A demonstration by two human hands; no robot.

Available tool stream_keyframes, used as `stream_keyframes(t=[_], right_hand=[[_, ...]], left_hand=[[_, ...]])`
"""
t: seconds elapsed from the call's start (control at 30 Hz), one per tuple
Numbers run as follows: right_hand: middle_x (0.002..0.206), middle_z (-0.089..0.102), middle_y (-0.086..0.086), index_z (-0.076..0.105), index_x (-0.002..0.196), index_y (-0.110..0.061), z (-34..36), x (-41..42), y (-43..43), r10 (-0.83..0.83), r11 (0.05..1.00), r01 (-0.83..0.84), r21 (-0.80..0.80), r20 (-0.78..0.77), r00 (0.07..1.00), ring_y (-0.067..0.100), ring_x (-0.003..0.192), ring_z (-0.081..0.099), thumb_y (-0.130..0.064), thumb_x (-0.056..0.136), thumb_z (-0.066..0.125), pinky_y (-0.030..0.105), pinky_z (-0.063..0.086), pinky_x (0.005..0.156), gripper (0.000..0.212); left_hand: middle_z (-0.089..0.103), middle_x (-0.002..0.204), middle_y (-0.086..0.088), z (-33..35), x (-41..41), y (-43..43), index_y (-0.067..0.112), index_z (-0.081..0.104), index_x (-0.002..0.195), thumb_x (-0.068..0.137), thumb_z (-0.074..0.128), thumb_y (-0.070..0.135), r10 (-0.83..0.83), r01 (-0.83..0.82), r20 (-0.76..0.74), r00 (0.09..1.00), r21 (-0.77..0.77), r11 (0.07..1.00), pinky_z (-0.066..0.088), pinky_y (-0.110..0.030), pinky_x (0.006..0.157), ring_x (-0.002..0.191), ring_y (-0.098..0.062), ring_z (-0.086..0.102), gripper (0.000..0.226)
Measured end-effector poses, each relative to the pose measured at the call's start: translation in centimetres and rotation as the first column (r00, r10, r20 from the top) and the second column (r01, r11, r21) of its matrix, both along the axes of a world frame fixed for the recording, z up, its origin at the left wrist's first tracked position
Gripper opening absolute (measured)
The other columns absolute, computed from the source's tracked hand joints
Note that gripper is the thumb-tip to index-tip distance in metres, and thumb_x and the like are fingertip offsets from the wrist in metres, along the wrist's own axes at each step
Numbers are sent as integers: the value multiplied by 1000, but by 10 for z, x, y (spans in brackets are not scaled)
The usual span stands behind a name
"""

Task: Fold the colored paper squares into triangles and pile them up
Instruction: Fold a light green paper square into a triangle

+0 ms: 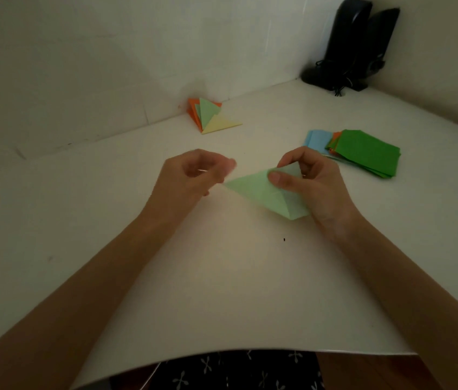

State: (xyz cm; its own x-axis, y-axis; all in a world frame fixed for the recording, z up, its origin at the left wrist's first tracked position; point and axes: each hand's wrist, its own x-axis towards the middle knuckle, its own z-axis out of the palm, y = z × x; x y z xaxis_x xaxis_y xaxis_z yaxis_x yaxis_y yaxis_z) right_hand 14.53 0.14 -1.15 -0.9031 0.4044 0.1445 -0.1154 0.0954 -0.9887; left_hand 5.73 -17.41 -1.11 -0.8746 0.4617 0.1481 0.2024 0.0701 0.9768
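Paper fills the middle of our view: a pale mint-green paper sheet (253,190), thin and matte, folded into a flat pointed triangle shape with one sharp crease running toward its near corner. It hangs just above the white table (222,277), tilted, with its long tip pointing left. We see the right hand (312,187) holding it. The thumb (278,180) lies flat on the upper face and the curled fingers sit behind the far corner, so this grip is closed on the paper.

The left hand (194,175) is blurred, with its fingers bent in close to the sheet's left tip. We cannot tell whether that grip pinches the tip or only sits beside it.

Against the pale wall (81,66) at the back of the table sits a small pile of folded paper triangles (211,115). The orange and green ones lean upright against the wall, and a light yellow one lies flat in front.

To the right, well apart from that pile, lies a loose stack of unfolded paper squares (368,152). Dark green is on top, orange edges peek out beneath, and a sky-blue sheet (316,139) sticks out on the left.

In the far right corner stand two glossy black speakers (354,43) with a tangled cord at their base. At the near edge of the table we see dark fabric with a white floral print (236,372).
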Motion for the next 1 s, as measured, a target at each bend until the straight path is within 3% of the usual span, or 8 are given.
stream_keyframes(t=[0.13,0.27,0.33,0.53,0.7,0.8,0.9,1.0], right_hand=[[67,61,-5,58,78,-17,0,1,-4,93,993,-95,64,25,995,9,61,56,5,76,69,21,45,56,25],[69,62,-5,55,93,-14,1,-2,1,-74,973,57,-223,-67,995,9,61,56,-17,89,61,24,43,59,8],[72,62,0,52,97,-10,2,-5,6,-93,930,71,-360,-43,995,11,57,51,-33,90,55,26,36,57,24],[64,62,4,64,79,-3,-2,0,-24,256,966,-248,-68,151,955,11,52,45,-26,88,62,21,34,52,25],[66,62,12,65,73,0,-3,1,-23,196,978,-186,-95,106,975,12,49,44,-11,88,62,21,35,49,18],[62,65,10,65,66,-2,0,0,-15,138,982,-123,-140,105,985,12,46,43,-8,85,63,23,32,46,20],[60,65,6,60,65,-2,7,2,-1,60,981,-48,-190,57,997,9,43,41,-6,87,61,19,31,42,21],[62,66,6,58,64,-3,9,3,6,60,988,-54,-145,37,998,10,44,40,-7,87,61,20,31,43,23]], left_hand=[[61,61,0,-3,4,2,17,69,73,81,70,14,-219,202,-100,971,-159,966,38,-12,50,49,-3,50,8],[53,50,10,-9,1,5,17,59,71,89,62,17,-62,44,-156,986,-114,992,39,-15,51,45,-1,47,17],[49,52,9,-10,5,10,14,51,75,94,53,15,29,-27,-68,997,33,999,37,-14,48,44,0,44,19],[46,48,10,-16,24,24,20,41,81,99,42,17,-27,40,-118,993,106,994,30,-15,47,45,-3,36,18],[58,65,-1,-21,24,25,21,44,83,98,45,13,-80,89,-124,989,69,994,46,-19,63,60,-11,50,16],[55,68,-1,-23,21,24,24,46,83,95,50,23,-59,66,-98,993,60,996,49,-37,75,63,-7,50,13],[55,65,8,-23,16,21,26,48,83,86,48,36,-28,32,-70,997,62,998,48,-52,84,66,-8,48,10],[53,57,14,-22,16,19,25,47,82,86,48,35,-23,27,-70,997,61,998,47,-50,83,60,-4,44,10]])
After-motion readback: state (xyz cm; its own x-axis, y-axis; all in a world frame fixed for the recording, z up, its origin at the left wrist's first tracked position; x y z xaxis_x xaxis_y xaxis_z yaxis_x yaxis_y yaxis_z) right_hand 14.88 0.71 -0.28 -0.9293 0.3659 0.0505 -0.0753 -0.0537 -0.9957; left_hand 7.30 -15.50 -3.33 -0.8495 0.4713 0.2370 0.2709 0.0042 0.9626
